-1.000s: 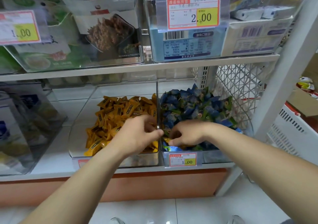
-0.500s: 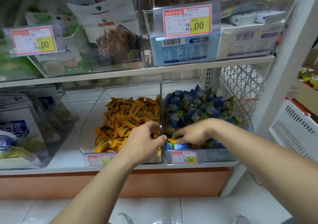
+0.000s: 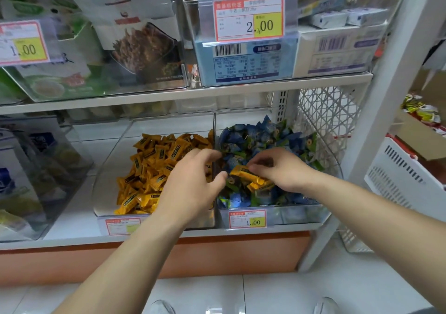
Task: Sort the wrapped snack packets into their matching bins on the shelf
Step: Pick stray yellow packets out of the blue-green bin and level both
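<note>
Right hand (image 3: 287,171) pinches a yellow packet (image 3: 243,172), more yellow ones bunched under its palm, low over the front of the blue-packet bin (image 3: 289,213) at the shelf's (image 3: 72,226) right end. Left hand (image 3: 193,181) hovers at the front right corner of the yellow-packet bin (image 3: 106,193), fingers loosely curved and holding nothing, thumb tip just beside that packet.
</note>
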Demonstrator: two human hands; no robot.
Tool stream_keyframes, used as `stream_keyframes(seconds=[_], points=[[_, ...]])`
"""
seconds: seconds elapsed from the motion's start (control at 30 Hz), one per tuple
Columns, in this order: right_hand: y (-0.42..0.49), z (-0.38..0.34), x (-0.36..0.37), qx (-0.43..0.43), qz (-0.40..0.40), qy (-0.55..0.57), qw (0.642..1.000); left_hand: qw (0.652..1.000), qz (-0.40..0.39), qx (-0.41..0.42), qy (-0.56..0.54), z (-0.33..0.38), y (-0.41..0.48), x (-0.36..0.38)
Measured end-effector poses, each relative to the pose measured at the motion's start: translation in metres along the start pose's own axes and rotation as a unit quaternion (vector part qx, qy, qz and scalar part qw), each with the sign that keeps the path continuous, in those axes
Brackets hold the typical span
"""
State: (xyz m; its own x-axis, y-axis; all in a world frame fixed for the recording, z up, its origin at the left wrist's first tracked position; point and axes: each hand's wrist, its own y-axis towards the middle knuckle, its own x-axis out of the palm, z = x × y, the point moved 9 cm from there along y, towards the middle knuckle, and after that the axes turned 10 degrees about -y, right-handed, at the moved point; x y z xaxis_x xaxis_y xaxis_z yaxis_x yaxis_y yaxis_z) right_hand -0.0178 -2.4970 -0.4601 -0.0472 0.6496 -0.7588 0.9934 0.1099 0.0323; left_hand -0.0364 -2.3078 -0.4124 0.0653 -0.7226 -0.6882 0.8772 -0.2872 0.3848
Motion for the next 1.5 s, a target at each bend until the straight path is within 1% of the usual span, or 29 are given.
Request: stream_keyframes(seconds=[0.03,0.1,0.17,0.23,0.33,0.4,0.43,0.5,0.57,0.7,0.8,0.9,0.97,1.07,1.13,1.2,1.27,1.33,1.4,1.43,1.5], points=[[0.000,-0.001,-0.004,0.008,0.017,0.031,0.999,1.000,-0.008,0.012,-0.005,0.004,0.001,0.005],[0.000,-0.006,-0.011,0.024,0.047,0.143,0.988,0.999,-0.032,0.040,-0.009,0.013,0.002,0.017],[0.000,-0.014,-0.013,0.040,0.061,0.270,0.960,0.996,-0.052,0.070,0.005,0.023,0.004,0.026],[-0.002,-0.024,-0.009,0.057,0.045,0.376,0.924,0.995,-0.052,0.077,-0.025,0.029,0.008,0.029],[-0.005,-0.041,-0.002,0.069,0.012,0.463,0.884,0.988,-0.004,0.067,-0.139,0.030,0.012,0.019],[-0.005,-0.049,-0.002,0.066,0.013,0.487,0.871,0.979,0.038,0.073,-0.185,0.029,0.011,0.009],[-0.004,-0.051,-0.001,0.065,0.015,0.489,0.870,0.975,0.055,0.076,-0.202,0.029,0.011,0.003],[-0.001,-0.055,0.002,0.064,0.019,0.479,0.875,0.969,0.072,0.084,-0.222,0.031,0.010,-0.006],[0.003,-0.055,0.007,0.070,0.021,0.456,0.887,0.967,0.072,0.078,-0.231,0.029,0.009,-0.011],[0.010,-0.052,0.016,0.094,0.011,0.388,0.917,0.968,0.075,0.023,-0.239,0.013,0.010,-0.014],[0.016,-0.056,0.023,0.103,0.009,0.367,0.924,0.971,0.092,-0.016,-0.219,-0.002,0.012,-0.019],[0.022,-0.060,0.027,0.112,0.033,0.349,0.930,0.969,0.114,-0.047,-0.215,-0.014,0.014,-0.027],[0.025,-0.062,0.029,0.116,0.050,0.326,0.937,0.962,0.120,-0.064,-0.237,-0.021,0.015,-0.029],[0.030,-0.065,0.032,0.122,0.070,0.320,0.937,0.940,0.099,-0.097,-0.312,-0.027,0.015,-0.023],[0.034,-0.066,0.032,0.123,0.091,0.295,0.943,0.932,0.100,-0.097,-0.333,-0.027,0.015,-0.022],[0.039,-0.068,0.032,0.117,0.106,0.247,0.956,0.932,0.104,-0.087,-0.336,-0.026,0.018,-0.024],[0.046,-0.069,0.029,0.092,0.094,0.184,0.974,0.942,0.109,-0.079,-0.307,-0.030,0.021,-0.029],[0.053,-0.063,0.017,0.049,0.083,0.105,0.990,0.953,0.115,-0.092,-0.266,-0.044,0.024,-0.037],[0.056,-0.048,0.000,0.013,0.079,0.015,0.997,0.976,0.114,-0.091,-0.163,-0.059,0.026,-0.049],[0.056,-0.039,-0.003,-0.003,0.064,-0.026,0.998,0.985,0.098,-0.098,-0.100,-0.068,0.026,-0.052],[0.053,-0.026,0.008,-0.031,-0.006,-0.115,0.993,0.990,0.050,-0.132,-0.004,-0.086,0.024,-0.052]])
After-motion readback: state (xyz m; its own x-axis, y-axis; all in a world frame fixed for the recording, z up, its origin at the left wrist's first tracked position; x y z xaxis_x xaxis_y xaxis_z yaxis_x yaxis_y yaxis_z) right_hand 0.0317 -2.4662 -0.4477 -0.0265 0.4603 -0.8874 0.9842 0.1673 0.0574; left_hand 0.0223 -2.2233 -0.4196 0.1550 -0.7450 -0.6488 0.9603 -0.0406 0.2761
